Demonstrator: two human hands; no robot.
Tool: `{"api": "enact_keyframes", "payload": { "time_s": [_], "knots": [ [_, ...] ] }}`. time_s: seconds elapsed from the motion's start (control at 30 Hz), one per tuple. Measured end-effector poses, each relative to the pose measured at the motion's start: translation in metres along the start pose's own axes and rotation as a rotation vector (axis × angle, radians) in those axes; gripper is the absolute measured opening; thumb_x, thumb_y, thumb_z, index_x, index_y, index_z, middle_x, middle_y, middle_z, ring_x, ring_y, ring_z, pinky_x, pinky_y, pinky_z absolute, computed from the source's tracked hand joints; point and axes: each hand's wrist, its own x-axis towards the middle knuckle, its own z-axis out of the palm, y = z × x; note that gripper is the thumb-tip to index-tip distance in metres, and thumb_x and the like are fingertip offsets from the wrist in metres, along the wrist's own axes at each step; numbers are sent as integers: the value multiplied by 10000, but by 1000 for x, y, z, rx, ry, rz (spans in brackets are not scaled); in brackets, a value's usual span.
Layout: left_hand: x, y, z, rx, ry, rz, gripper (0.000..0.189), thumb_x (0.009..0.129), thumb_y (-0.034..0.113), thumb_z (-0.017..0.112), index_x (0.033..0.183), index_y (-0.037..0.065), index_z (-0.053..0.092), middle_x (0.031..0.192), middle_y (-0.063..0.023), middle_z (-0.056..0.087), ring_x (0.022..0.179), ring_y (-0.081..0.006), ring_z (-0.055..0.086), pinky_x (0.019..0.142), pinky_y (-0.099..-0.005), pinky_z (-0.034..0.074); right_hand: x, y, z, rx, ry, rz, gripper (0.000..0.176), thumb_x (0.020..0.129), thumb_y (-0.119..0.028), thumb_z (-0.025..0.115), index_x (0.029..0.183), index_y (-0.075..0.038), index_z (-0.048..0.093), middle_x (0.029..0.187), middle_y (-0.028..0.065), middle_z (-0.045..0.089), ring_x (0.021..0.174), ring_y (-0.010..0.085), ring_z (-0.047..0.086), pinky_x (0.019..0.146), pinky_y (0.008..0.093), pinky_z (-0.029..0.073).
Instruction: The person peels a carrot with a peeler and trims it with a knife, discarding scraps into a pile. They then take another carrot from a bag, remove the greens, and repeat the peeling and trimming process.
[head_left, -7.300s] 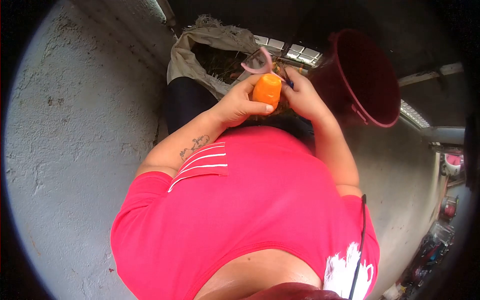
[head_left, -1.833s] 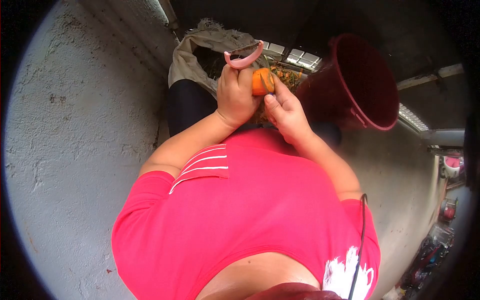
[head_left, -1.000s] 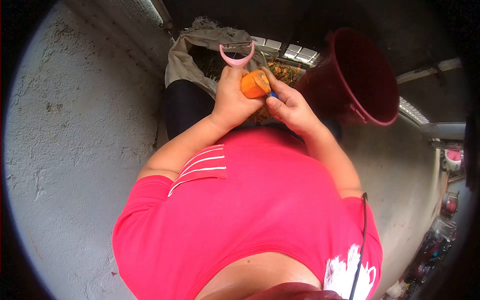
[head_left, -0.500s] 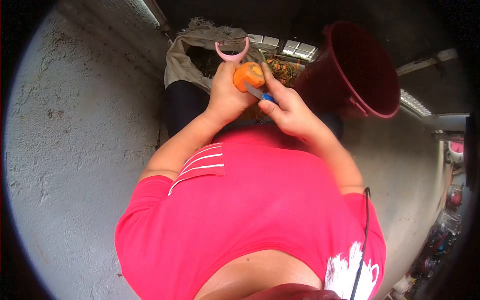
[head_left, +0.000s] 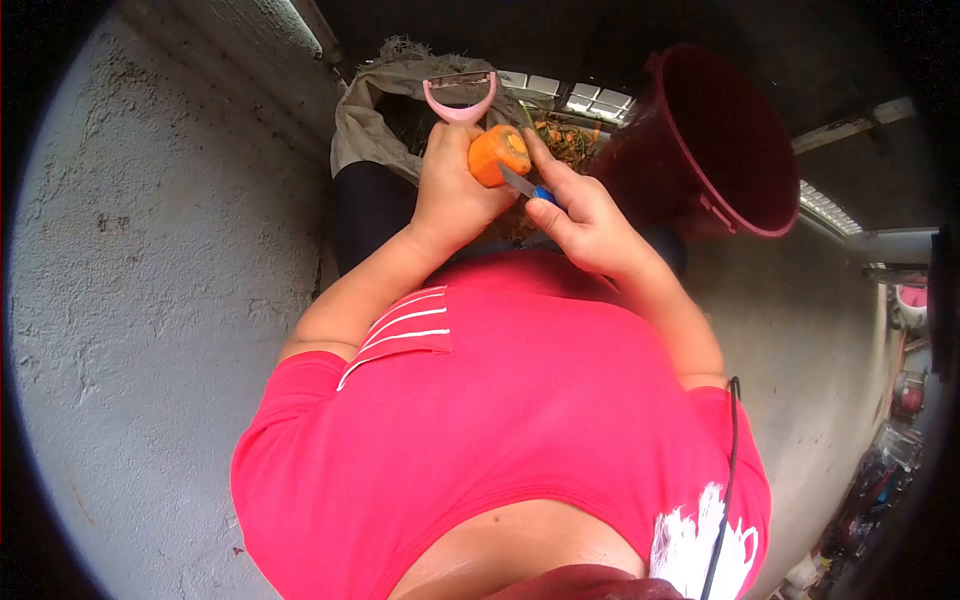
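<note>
– Over the lap of a person in a red shirt [head_left: 520, 400], seen from above: what do the hands hold?
– The left hand [head_left: 455, 190] is closed round a stub of carrot [head_left: 497, 155]. A pink peeler [head_left: 460, 97] is gripped in the same hand and sticks out beyond its fingers. The right hand [head_left: 585, 215] is closed on a small knife [head_left: 520, 182] with a blue handle.
– What has just changed?
– Seven seconds ago the carrot stood upright between both hands, with the peeler's head right over it. Since then it has been tipped and turned. Now its cut end faces the camera and the blade lies flat against that end.
– What does that mean for the work?
– It looks as if peeling has given way to trimming the end with the knife, while the peeler sits idle.
– What lies around?
– A cloth sack [head_left: 400, 85] sits just beyond the hands, with orange peelings [head_left: 565, 135] beside it. A dark red bucket [head_left: 745, 225] tilts at the right, and rough concrete floor [head_left: 150, 300] fills the left
</note>
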Motion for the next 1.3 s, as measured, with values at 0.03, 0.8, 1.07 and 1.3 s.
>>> {"api": "enact_keyframes", "payload": {
  "time_s": [0.03, 0.8, 1.07, 1.3],
  "knots": [
    [0, 1, -1, 35, 5, 12, 549, 574, 73, 834, 1056, 38, 573, 1041, -130, 578, 996, -280, 594, 866, -369, 473, 0, -1, 0, 10, -2, 2, 702, 897, -198, 576, 1457, 71, 248, 888, 261, 595, 767, 330, 622, 764, 355, 485],
    [-5, -12, 6, -99, -14, -117, 423, 595, 148, 800, 947, 7, 610, 916, -159, 596, 857, -317, 607, 769, -389, 499, 8, 6, 10, -282, 130, 142, 381, 938, -338, 574, 797, 13, 524, 710, 262, 587, 715, 471, 575, 604, 491, 455],
    [-3, -21, -3, -374, -309, -239, 456, 669, 76, 789, 1081, 32, 599, 985, -20, 631, 890, -91, 588, 790, -260, 486, 3, 19, 3, -292, 28, 115, 366, 938, -340, 567, 821, 2, 515, 713, 257, 588, 730, 466, 585, 619, 512, 451],
    [0, -16, 6, -82, -238, -48, 534, 608, 143, 787, 1090, 4, 604, 1060, -167, 590, 990, -308, 599, 879, -371, 479, 1, 28, 5, -338, 56, 176, 343, 942, -334, 560, 853, -7, 504, 734, 259, 597, 748, 469, 588, 629, 519, 457]
  ]
}}
